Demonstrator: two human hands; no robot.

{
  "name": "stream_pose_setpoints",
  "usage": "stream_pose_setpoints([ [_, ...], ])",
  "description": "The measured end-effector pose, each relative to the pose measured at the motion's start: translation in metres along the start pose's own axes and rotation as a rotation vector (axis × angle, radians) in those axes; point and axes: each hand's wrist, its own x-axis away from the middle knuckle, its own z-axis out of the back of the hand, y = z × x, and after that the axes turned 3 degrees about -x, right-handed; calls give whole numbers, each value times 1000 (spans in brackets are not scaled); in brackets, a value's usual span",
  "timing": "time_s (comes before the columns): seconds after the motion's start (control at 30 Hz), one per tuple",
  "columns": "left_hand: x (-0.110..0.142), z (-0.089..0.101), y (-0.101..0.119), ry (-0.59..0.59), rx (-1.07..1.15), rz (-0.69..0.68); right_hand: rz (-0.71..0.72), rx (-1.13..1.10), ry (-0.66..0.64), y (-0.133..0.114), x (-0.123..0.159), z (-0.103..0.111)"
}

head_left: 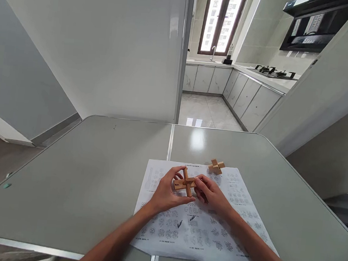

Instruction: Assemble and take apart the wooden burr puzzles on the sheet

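A cross-shaped wooden puzzle (186, 182) made of interlocked sticks is held between both hands just above a printed sheet (197, 227). My left hand (166, 191) grips its left end with curled fingers. My right hand (211, 194) pinches its right side, fingers closed on the wood. A second, smaller wooden cross puzzle (216, 166) lies on the sheet's far edge, a short way beyond my right hand, untouched.
The sheet lies on a grey-green folding table (73, 178) with a seam down its middle. A white wall panel stands behind the table on the left. A kitchen doorway with cabinets, sink and stove opens behind on the right.
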Motion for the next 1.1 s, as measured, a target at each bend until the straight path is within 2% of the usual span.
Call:
stream_pose_setpoints([
  [0.3,1,-4,-7,-11,-60,-46,55,0,20,2,-1,1],
  [1.1,1,-2,-6,-8,-47,-72,54,-30,23,1,4,-2],
])
